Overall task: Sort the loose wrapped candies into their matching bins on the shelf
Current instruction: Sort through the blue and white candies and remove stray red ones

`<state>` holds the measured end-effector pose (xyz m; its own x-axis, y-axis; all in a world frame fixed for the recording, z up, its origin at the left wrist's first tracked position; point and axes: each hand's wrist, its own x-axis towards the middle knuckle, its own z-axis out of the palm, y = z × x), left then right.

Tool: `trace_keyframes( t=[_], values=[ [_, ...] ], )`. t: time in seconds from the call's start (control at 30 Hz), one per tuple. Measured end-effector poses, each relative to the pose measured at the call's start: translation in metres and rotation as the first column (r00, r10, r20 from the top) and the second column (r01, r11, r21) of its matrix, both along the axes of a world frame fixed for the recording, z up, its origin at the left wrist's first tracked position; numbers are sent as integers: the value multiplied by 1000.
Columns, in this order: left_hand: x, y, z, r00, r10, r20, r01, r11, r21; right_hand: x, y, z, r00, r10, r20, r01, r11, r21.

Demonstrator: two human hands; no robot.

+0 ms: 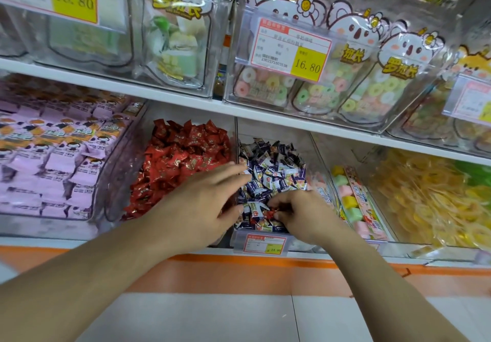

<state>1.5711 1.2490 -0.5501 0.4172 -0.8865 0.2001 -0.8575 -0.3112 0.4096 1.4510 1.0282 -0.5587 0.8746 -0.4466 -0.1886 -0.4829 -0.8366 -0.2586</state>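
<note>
Two clear bins sit side by side on the lower shelf: one full of red wrapped candies [183,161] and, to its right, one full of blue and white wrapped candies [273,169]. My right hand [305,216] is in the front of the blue and white bin, its fingertips pinching a red wrapped candy [269,212] that lies among the blue ones. My left hand [204,203] reaches across the divider between the two bins, fingers stretched out flat over the blue and white candies, holding nothing.
Left of the red bin is a bin of pink packets [53,155]. To the right stand pastel marshmallow cubes [350,200] and yellow gummy rings [430,198]. Clear bins of bagged sweets fill the upper shelf [186,102]. A price tag [265,243] hangs on the blue bin's front.
</note>
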Motion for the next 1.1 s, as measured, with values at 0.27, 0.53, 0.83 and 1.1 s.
trace_keyframes(
  t=[0.27, 0.53, 0.83, 1.1],
  values=[
    [-1, -1, -8, 999, -22, -40, 21, 1000, -13, 7, -4, -7, 999, -41, 16, 40, 999, 31],
    [0, -4, -10, 996, -14, -85, 11, 999, -43, -3, -4, 5, 963, -115, 244, 78, 985, 156],
    [-8, -1, 9, 964, 46, -262, -120, 955, -272, 2, 36, 55, 801, -273, 532, -105, 812, 575],
    [4, 13, 26, 899, 126, -420, -297, 881, -370, 10, 52, 56, 807, -234, 542, -207, 748, 631]
  ],
)
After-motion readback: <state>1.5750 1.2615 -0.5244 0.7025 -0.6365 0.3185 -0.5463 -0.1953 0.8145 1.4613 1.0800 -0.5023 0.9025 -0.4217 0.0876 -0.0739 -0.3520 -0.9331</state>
